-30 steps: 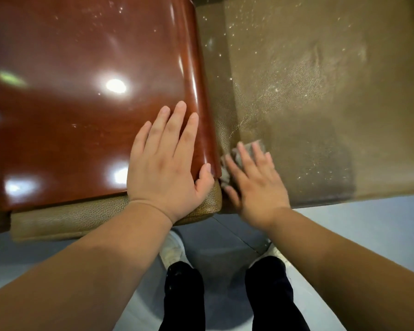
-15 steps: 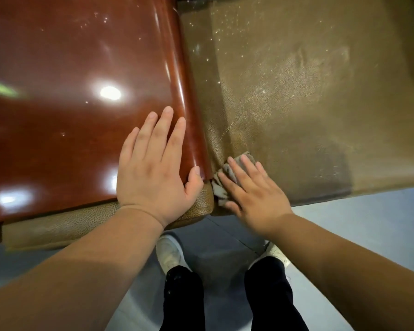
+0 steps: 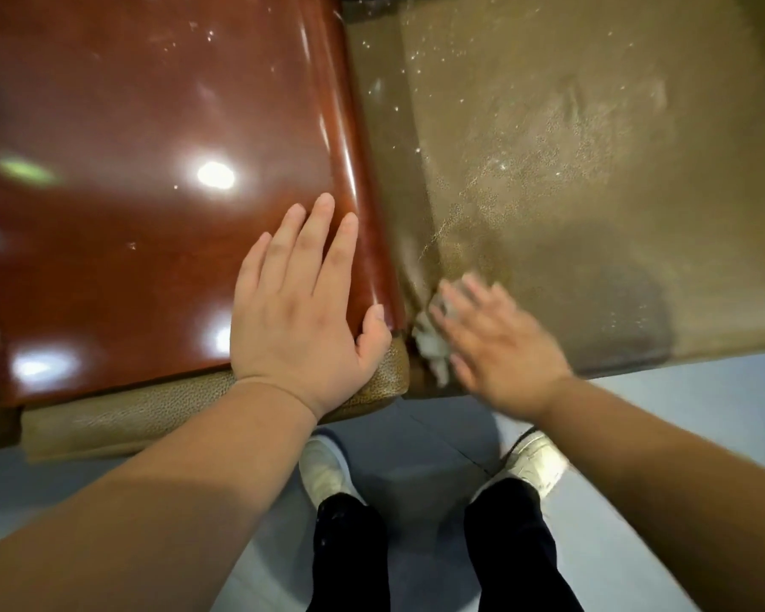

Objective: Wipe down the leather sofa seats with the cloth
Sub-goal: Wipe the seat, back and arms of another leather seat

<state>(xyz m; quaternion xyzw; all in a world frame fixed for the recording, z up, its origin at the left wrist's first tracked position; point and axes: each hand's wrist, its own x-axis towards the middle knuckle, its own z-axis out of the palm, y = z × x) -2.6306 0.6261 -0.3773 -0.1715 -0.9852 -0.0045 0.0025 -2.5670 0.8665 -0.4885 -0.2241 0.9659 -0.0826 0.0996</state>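
A: What step is this?
B: Wiping the seat's near left corner. The right hand, blurred, presses the cloth flat-fingered, at three o'clock of the left hand.
A: And the left?
B: Spread flat, grasping nothing, on the glossy panel.
A: Next?
B: Probably sweeping toward twelve o'clock, where specks show.

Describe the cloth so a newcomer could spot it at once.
Start at the glossy red-brown panel and follow its right edge to the olive leather seat. There the right hand presses the cloth down: a pale, crumpled wad, the only light fabric on the seat.
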